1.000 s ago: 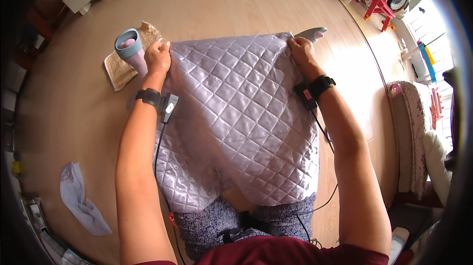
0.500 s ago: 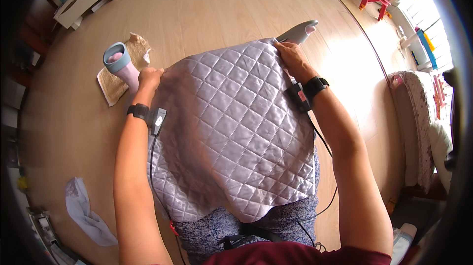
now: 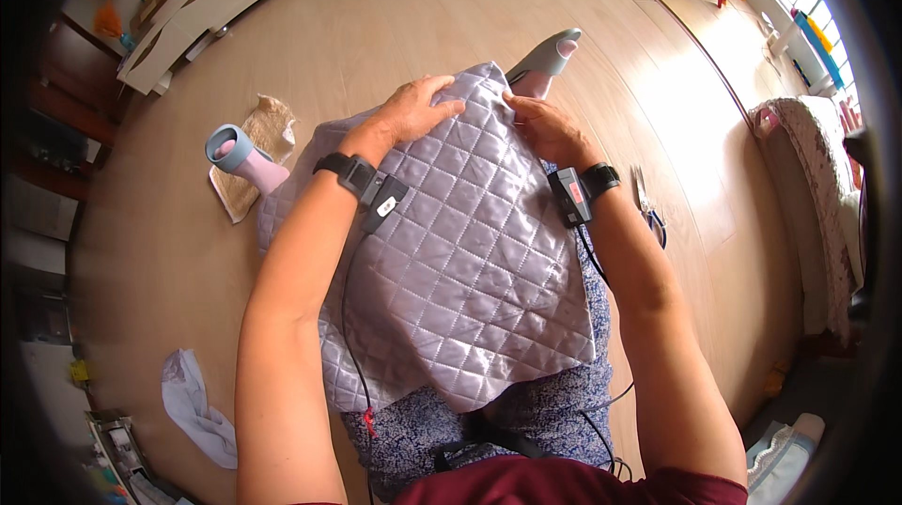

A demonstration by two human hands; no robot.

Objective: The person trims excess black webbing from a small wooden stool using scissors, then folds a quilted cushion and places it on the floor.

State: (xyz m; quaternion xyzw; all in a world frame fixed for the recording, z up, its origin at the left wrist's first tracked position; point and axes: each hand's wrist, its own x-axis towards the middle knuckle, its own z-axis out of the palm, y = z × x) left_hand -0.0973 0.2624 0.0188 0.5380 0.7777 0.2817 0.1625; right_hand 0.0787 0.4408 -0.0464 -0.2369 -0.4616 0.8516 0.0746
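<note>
The wooden floor (image 3: pixel 451 26) fills most of the view, pale and bare around the person who sits on it. On it, and partly over the person's lap, lies a quilted lilac cloth (image 3: pixel 460 251), shiny, stitched in diamonds, folded so that one layer lies over another; its far corner points away from the person and its near edge hangs over a blue patterned garment (image 3: pixel 554 411) on the knees. At the far right stands a piece of furniture with a cream lace cover (image 3: pixel 817 176). At the far left edge a low white cabinet (image 3: pixel 188 7) runs along the wall.

The left hand (image 3: pixel 409 110) lies flat on the far corner of the quilted cloth, fingers stretched out and pressed down on the fabric, palm down. The right hand (image 3: pixel 545 129) meets it at the same corner, fingers curled and pinching the cloth's edge just beside the left fingertips. Both wrists carry black bands with small devices, and thin cables run back along the forearms.

Just beyond the right hand, touching the cloth's corner, a grey slipper (image 3: pixel 550 54) with a pink lining lies on the floor. To the left of the cloth a beige towel (image 3: pixel 258 143) lies flat, and on it rests a pink and blue cylinder-shaped thing (image 3: pixel 240 157), tilted on its side. Near the lower left a crumpled white rag (image 3: pixel 193 402) lies apart from everything else. Beside the right forearm a small pair of scissors (image 3: pixel 648 209) rests on the floor.
</note>
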